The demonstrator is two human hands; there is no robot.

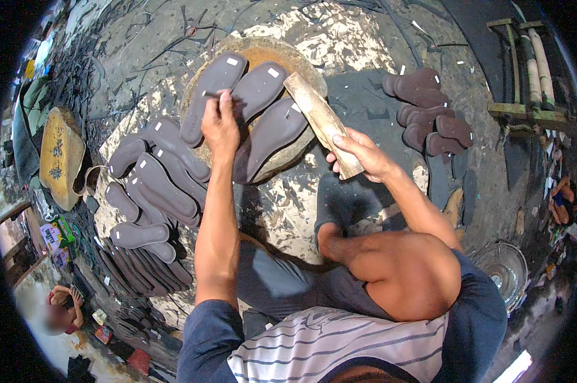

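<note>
My left hand [220, 131] pinches a short dark rod-like tool [210, 94], which looks like a punch, above the round wooden stump [263, 53]. My right hand [363, 153] is wrapped round the lower end of a flat wooden bat [323, 121], whose far end reaches over the stump's right side. On the stump lie dark brown shoe soles: one at the left [215, 71], one in the middle [260, 88] and one nearer me [274, 135]. Each carries a small white label. My left hand is over the left sole; the tool's lower tip cannot be made out.
More brown soles [166, 185] lie grouped left of the stump, beside a row of stacked ones [144, 268]. Another pile of soles [422, 115] sits at the right. A yellowish wooden block [61, 159] stands far left, and a fan [504, 271] is behind my right knee.
</note>
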